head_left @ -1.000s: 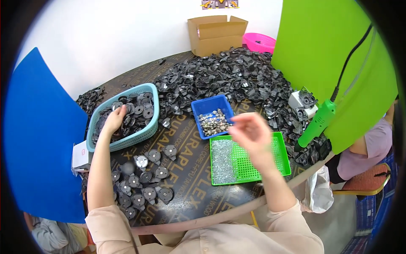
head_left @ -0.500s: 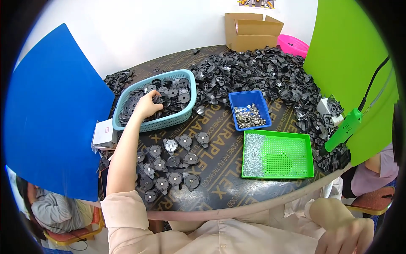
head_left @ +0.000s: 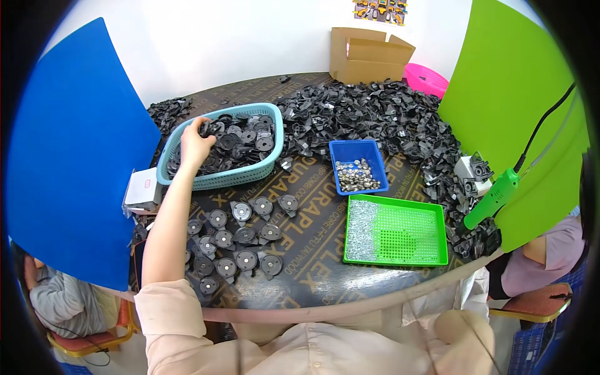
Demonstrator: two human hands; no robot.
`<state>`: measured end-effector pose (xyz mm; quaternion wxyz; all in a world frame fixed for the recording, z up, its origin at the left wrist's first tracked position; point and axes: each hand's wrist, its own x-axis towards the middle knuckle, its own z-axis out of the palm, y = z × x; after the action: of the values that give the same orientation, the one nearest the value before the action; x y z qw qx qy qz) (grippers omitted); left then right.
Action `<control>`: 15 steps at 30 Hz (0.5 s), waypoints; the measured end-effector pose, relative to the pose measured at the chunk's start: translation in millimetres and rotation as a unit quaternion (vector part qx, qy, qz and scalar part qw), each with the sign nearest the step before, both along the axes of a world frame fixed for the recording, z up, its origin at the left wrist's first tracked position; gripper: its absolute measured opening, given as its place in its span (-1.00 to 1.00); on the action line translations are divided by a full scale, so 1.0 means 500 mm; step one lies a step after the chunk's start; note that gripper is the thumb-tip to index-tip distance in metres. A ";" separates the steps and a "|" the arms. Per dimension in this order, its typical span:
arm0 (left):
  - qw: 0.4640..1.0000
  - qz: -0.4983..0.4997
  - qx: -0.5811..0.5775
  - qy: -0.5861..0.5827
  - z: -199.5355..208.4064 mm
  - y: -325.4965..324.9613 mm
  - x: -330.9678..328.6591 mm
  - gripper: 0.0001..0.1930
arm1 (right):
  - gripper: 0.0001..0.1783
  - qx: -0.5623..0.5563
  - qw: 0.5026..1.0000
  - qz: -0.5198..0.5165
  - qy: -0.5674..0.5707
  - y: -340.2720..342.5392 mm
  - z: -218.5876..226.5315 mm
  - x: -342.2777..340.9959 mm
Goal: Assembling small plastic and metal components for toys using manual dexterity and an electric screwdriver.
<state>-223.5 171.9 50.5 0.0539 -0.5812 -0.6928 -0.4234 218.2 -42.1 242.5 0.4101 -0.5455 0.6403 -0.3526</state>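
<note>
My left hand (head_left: 196, 145) reaches into the light blue plastic basket (head_left: 231, 180) at the far left of the table. Its fingers are closed on a black round plastic part (head_left: 210, 129) near the basket's back left side. Many similar black disc parts (head_left: 231, 140) fill the basket. In front of it, several black round parts with metal centres (head_left: 247, 260) lie in loose rows on the table. My right arm (head_left: 465, 331) shows at the lower right; its hand is out of sight.
A blue tray (head_left: 355, 150) holds small metal pieces (head_left: 357, 178). Nearer stands a green tray (head_left: 425, 232) with small silvery bits. Black plastic pieces (head_left: 375, 112) heap along the back. A green power screwdriver (head_left: 492, 199) hangs on the right. Blue (head_left: 81, 156) and green (head_left: 494, 94) panels flank the table.
My left hand has shifted up and left within the basket and now grips a black part. My right hand has gone out of view at the bottom. The whole view has shifted slightly.
</note>
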 end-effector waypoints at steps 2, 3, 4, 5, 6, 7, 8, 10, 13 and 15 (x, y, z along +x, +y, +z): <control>1.000 0.027 -0.004 -0.012 0.002 -0.007 0.003 -0.55 | -0.55 -0.143 0.948 -0.254 0.127 -0.017 -0.119 0.075; 0.999 0.021 0.003 -0.032 0.001 -0.005 0.007 -0.55 | -0.57 -0.209 0.883 -0.374 0.190 -0.012 -0.155 0.085; 0.998 0.015 0.010 -0.052 -0.001 -0.002 0.013 -0.56 | -0.57 -0.207 0.882 -0.379 0.188 -0.001 -0.189 0.095; 0.998 0.017 0.027 -0.058 -0.003 0.005 0.031 -0.58 | -0.48 -0.207 0.872 -0.415 0.157 0.012 -0.215 0.097; 0.998 0.029 0.025 -0.050 0.002 -0.010 0.015 -0.58 | -0.38 -0.214 0.866 -0.433 0.130 0.031 -0.244 0.088; 0.996 0.045 0.026 -0.068 0.010 -0.023 -0.002 -0.58 | -0.38 -0.222 0.870 -0.421 0.133 0.047 -0.274 0.089; 0.994 0.049 0.029 -0.095 0.016 -0.024 -0.005 -0.58 | -0.51 -0.224 0.814 -0.527 0.100 0.051 -0.293 0.103; 0.987 0.046 0.059 -0.141 0.040 -0.036 -0.001 -0.59 | -0.60 -0.226 0.747 -0.621 0.066 0.063 -0.314 0.125; 0.943 -0.074 0.032 -0.324 0.089 -0.066 0.064 -0.54 | -0.47 -0.193 0.732 -0.652 0.052 0.080 -0.303 0.147; 0.932 -0.181 -0.024 -0.314 0.109 -0.123 0.164 -0.52 | -0.49 -0.195 0.699 -0.685 0.065 0.090 -0.296 0.168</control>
<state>-141.3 110.5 105.2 -0.2580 -0.5349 -0.5678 -0.5700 302.3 2.7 94.7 -0.1025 -0.0454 0.7792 -0.6167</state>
